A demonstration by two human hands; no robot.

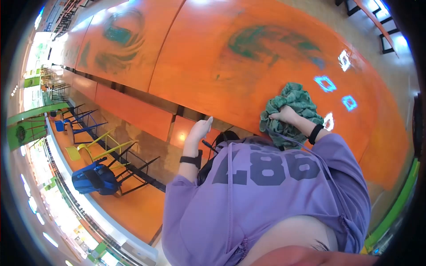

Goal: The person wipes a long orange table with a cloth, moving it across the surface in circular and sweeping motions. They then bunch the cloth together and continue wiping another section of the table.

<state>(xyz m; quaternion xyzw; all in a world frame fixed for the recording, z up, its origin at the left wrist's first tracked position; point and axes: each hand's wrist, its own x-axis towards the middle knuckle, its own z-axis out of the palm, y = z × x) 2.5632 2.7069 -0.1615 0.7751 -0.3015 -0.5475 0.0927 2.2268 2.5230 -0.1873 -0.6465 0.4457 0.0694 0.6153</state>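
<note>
A bunched green cloth (295, 99) lies on the near part of the orange tabletop (195, 62). My right hand (284, 115) rests on top of it, fingers curled into its folds; the fingertips are partly hidden. My left hand (200, 128) is raised near the table's edge, away from the cloth. It holds nothing that I can see, with a finger stretched out and the others partly bent. Dark green smears (270, 42) mark the tabletop beyond the cloth. Each wrist has a black band.
Bright light reflections (325, 83) shine on the tabletop at the right. To the left stand a yellow chair (104, 144) and a blue chair (84, 126), with a blue backpack (95, 178) near them. Another orange table (133, 106) runs alongside, across a narrow gap.
</note>
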